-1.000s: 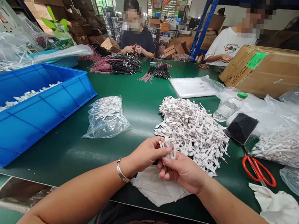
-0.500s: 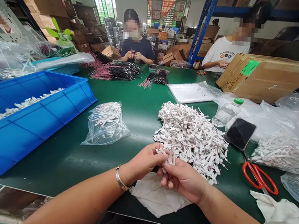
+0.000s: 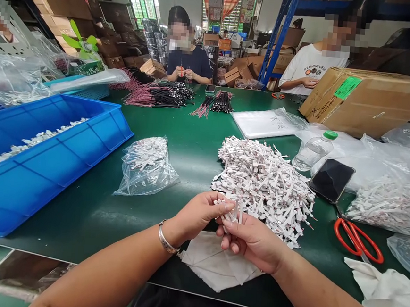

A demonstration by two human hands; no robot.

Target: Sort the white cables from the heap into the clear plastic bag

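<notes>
My left hand (image 3: pixel 200 214) and my right hand (image 3: pixel 251 237) meet low in the centre, in front of a big heap of small white parts (image 3: pixel 266 182) with reddish wire ends. The fingers of both hands are closed on several white parts (image 3: pixel 234 212) of the same kind. Beneath my hands a white cloth (image 3: pixel 217 263) lies flat on the green table (image 3: pixel 107 226). A clear bag (image 3: pixel 149 165) partly filled with white parts rests left of the heap.
A blue bin (image 3: pixel 55 165) of white parts stands left. Red-handled scissors (image 3: pixel 357 239), a phone (image 3: pixel 331 180) and a bottle (image 3: pixel 313 150) lie or stand right. Two people sit across the table, near wire bundles (image 3: pixel 160 94) and a carton (image 3: pixel 368 102).
The view has shifted slightly. My hands stay together around the white parts, with only small finger movements. The person across in dark clothing has moved their hands a little.
</notes>
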